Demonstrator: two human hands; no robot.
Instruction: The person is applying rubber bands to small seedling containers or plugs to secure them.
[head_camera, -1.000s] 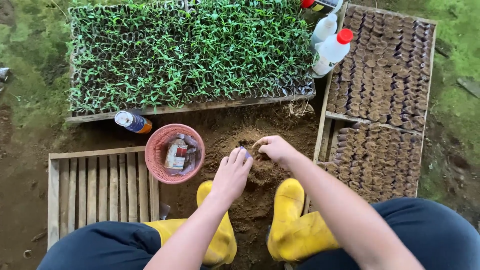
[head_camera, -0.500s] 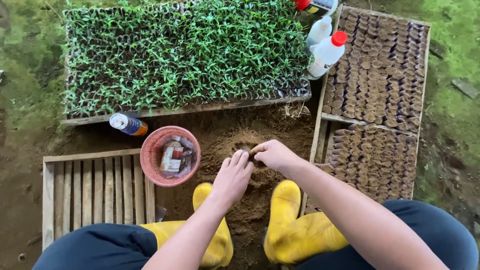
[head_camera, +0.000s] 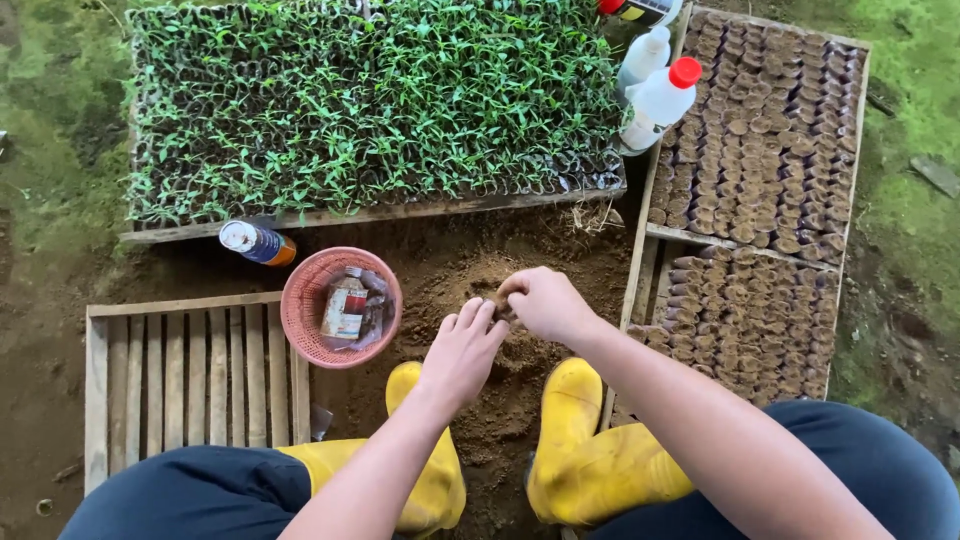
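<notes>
I look straight down on both hands, which meet over a mound of loose brown soil (head_camera: 480, 290) between two yellow boots (head_camera: 575, 450). My right hand (head_camera: 545, 303) is curled nearly closed, its fingertips pinched around a small dark thing at the hand's left edge; it is too small and too covered for me to tell what it is. My left hand (head_camera: 462, 350) comes up from below with fingers extended and close together, their tips touching or just beside that same pinched spot, so the thing sits between the two hands, above the top of the mound. I cannot tell whether the left fingers actually grip anything.

Left of the mound stands a pink mesh basket (head_camera: 305, 320) holding a small bottle and some wrapping, with a capped can (head_camera: 256, 242) lying just above it. An empty slatted wooden tray (head_camera: 190, 375) lies beside the left boot. Beyond the soil sits a tray of green seedlings (head_camera: 370, 100); to the right, a tray of soil-filled pots (head_camera: 760, 200), with two white bottles (head_camera: 655, 95) at its upper corner.
</notes>
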